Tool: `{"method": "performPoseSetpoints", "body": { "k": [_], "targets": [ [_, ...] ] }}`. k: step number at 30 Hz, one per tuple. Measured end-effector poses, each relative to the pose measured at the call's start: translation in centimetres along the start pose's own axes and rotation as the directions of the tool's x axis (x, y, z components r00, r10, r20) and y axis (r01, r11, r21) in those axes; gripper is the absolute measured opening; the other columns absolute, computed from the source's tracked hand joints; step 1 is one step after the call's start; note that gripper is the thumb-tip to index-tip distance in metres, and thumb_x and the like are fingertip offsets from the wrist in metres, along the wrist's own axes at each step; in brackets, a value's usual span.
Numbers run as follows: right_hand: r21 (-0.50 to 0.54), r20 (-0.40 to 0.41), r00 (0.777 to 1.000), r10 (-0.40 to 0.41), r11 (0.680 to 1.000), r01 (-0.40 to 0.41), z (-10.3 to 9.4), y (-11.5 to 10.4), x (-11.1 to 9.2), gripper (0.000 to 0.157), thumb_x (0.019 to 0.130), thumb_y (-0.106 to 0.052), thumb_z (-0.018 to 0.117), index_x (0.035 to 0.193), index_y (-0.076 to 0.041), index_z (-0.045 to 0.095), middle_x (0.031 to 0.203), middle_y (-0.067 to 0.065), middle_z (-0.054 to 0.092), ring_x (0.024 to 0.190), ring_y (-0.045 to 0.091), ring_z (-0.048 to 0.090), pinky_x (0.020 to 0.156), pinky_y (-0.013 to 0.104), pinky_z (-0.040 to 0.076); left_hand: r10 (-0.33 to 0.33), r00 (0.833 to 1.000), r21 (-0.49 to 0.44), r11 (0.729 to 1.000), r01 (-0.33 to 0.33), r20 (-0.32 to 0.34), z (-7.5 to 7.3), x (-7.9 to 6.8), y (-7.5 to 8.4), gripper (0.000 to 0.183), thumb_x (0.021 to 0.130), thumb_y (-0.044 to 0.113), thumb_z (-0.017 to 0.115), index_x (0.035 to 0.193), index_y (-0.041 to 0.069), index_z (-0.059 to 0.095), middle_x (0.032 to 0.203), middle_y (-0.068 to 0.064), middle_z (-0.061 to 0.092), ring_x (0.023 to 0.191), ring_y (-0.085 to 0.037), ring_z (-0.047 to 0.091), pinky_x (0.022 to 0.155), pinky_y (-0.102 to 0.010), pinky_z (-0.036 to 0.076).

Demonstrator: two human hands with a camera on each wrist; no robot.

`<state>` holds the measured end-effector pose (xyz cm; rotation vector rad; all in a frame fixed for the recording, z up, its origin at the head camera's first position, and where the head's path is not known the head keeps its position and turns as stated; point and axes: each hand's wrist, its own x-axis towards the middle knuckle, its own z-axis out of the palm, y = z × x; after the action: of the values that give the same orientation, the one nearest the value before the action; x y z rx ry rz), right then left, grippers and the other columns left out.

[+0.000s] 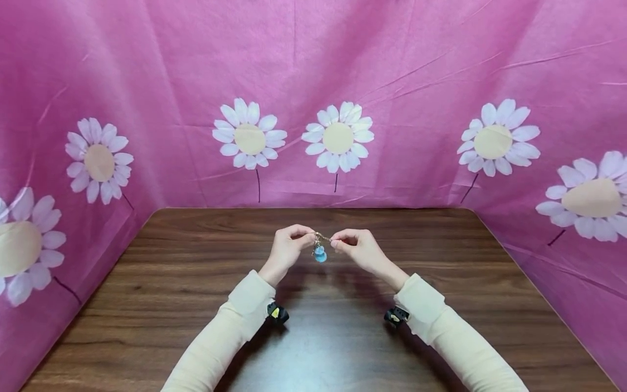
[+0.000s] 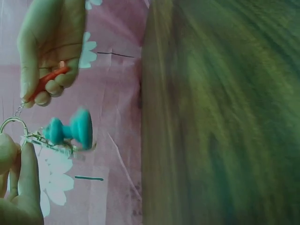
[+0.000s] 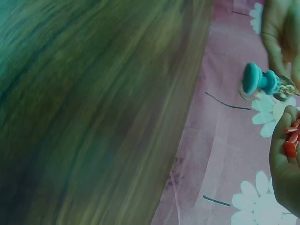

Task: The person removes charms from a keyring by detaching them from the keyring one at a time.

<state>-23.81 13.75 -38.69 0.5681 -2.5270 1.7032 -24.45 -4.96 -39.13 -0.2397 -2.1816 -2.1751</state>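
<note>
My left hand (image 1: 288, 249) pinches a gold metal key ring (image 2: 15, 120) between thumb and fingers. From the ring hangs a teal, spool-shaped charm (image 1: 320, 254), with gold chain pieces (image 2: 56, 144) beside it. My right hand (image 1: 364, 251) curls its fingers round a red charm (image 2: 47, 84), which a short chain (image 2: 19, 108) links to the ring. Most of the red charm is hidden in the palm in the head view. Both hands are held up close together over the table, the teal charm dangling between them.
Below the hands lies a dark brown wooden table (image 1: 196, 305). A pink cloth (image 1: 186, 65) printed with white daisies stands round its back and sides. Black wrist cameras (image 1: 277, 313) sit under both pale sleeves (image 1: 250, 299).
</note>
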Motion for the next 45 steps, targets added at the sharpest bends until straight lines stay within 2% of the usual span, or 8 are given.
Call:
{"method": "performPoseSetpoints", "body": {
  "k": [8, 14, 18, 24, 28, 32, 35, 45],
  "targets": [
    [0.016, -0.011, 0.999, 0.038, 0.999, -0.038, 0.1, -3.2, -0.8, 0.015, 0.086, -0.001, 0.059, 0.094, 0.011, 0.064, 0.081, 0.029, 0.064, 0.065, 0.005, 0.058, 0.060, 0.017, 0.049, -0.059, 0.998, -0.076, 0.995, 0.059, 0.008, 0.0, -0.1, 0.3, 0.018, 0.081, 0.004, 0.066, 0.094, -0.008, 0.064, 0.075, 0.002, 0.066, 0.071, -0.005, 0.062, 0.079, -0.031, 0.053],
    [0.008, -0.026, 0.999, 0.032, 0.999, -0.031, 0.1, -1.9, -0.6, 0.015, 0.085, -0.001, 0.060, 0.093, 0.012, 0.063, 0.079, 0.025, 0.065, 0.069, 0.018, 0.061, 0.059, 0.017, 0.048, -0.044, 0.998, -0.053, 0.997, 0.047, 0.055, 0.0, 0.0, -0.6, 0.014, 0.083, 0.003, 0.064, 0.092, -0.006, 0.063, 0.078, -0.001, 0.067, 0.073, -0.006, 0.062, 0.076, -0.029, 0.054],
    [0.034, -0.027, 0.999, 0.041, 0.999, -0.040, 0.2, -0.2, -0.1, 0.015, 0.085, -0.003, 0.061, 0.092, 0.010, 0.064, 0.081, 0.027, 0.064, 0.066, 0.012, 0.060, 0.059, 0.017, 0.048, -0.043, 0.994, -0.068, 0.996, 0.050, 0.103, 0.2, 0.0, -1.0, 0.014, 0.084, 0.000, 0.061, 0.093, -0.010, 0.060, 0.079, -0.002, 0.066, 0.073, -0.005, 0.063, 0.078, -0.029, 0.054],
    [0.058, -0.016, 0.999, 0.048, 0.997, -0.047, 0.2, 0.5, 0.1, 0.016, 0.086, -0.007, 0.061, 0.093, 0.007, 0.064, 0.084, 0.025, 0.065, 0.070, 0.018, 0.063, 0.064, 0.025, 0.053, 0.023, 0.985, 0.082, 0.996, -0.037, 0.173, 0.3, 0.1, -1.3, 0.020, 0.082, 0.001, 0.063, 0.100, -0.009, 0.060, 0.086, -0.018, 0.068, 0.076, -0.015, 0.064, 0.074, -0.030, 0.053],
    [0.052, -0.008, 0.999, 0.039, 0.998, -0.038, 0.3, 0.3, 0.1, 0.016, 0.086, -0.007, 0.061, 0.092, 0.007, 0.064, 0.083, 0.020, 0.066, 0.072, 0.022, 0.063, 0.067, 0.032, 0.055, 0.096, 0.969, 0.220, 0.964, -0.147, 0.227, 0.4, 0.1, -1.3, 0.019, 0.081, 0.003, 0.065, 0.100, -0.003, 0.065, 0.090, -0.019, 0.069, 0.079, -0.020, 0.065, 0.071, -0.029, 0.052],
    [0.039, -0.006, 1.000, 0.026, 0.999, -0.026, 0.4, 0.2, 0.1, 0.016, 0.086, -0.008, 0.061, 0.093, 0.007, 0.064, 0.083, 0.018, 0.067, 0.071, 0.013, 0.061, 0.068, 0.035, 0.055, 0.182, 0.949, 0.365, 0.891, -0.269, 0.257, 0.6, -0.1, -0.8, 0.012, 0.080, 0.008, 0.068, 0.091, 0.005, 0.070, 0.087, -0.008, 0.071, 0.079, -0.013, 0.064, 0.070, -0.022, 0.050],
    [0.027, -0.002, 1.000, 0.018, 0.999, -0.018, 0.4, 0.2, 0.1, 0.017, 0.086, -0.009, 0.062, 0.093, 0.006, 0.065, 0.082, 0.017, 0.067, 0.069, 0.010, 0.060, 0.068, 0.036, 0.055, 0.223, 0.941, 0.435, 0.843, -0.317, 0.254, 0.5, -0.3, -0.5, 0.008, 0.079, 0.011, 0.069, 0.087, 0.009, 0.071, 0.084, -0.003, 0.071, 0.079, -0.010, 0.064, 0.069, -0.020, 0.049],
    [-0.090, 0.048, 0.998, -0.033, 0.995, 0.038, 0.1, 0.5, -0.5, 0.025, 0.074, -0.005, 0.073, 0.099, 0.000, 0.069, 0.087, 0.015, 0.070, 0.070, 0.004, 0.059, 0.061, 0.019, 0.050, 0.231, 0.956, 0.418, 0.862, -0.286, 0.178, -0.5, -0.6, -0.4, 0.006, 0.078, 0.007, 0.069, 0.083, 0.009, 0.072, 0.080, -0.004, 0.071, 0.069, -0.006, 0.059, 0.061, -0.019, 0.046]
  ]
}}
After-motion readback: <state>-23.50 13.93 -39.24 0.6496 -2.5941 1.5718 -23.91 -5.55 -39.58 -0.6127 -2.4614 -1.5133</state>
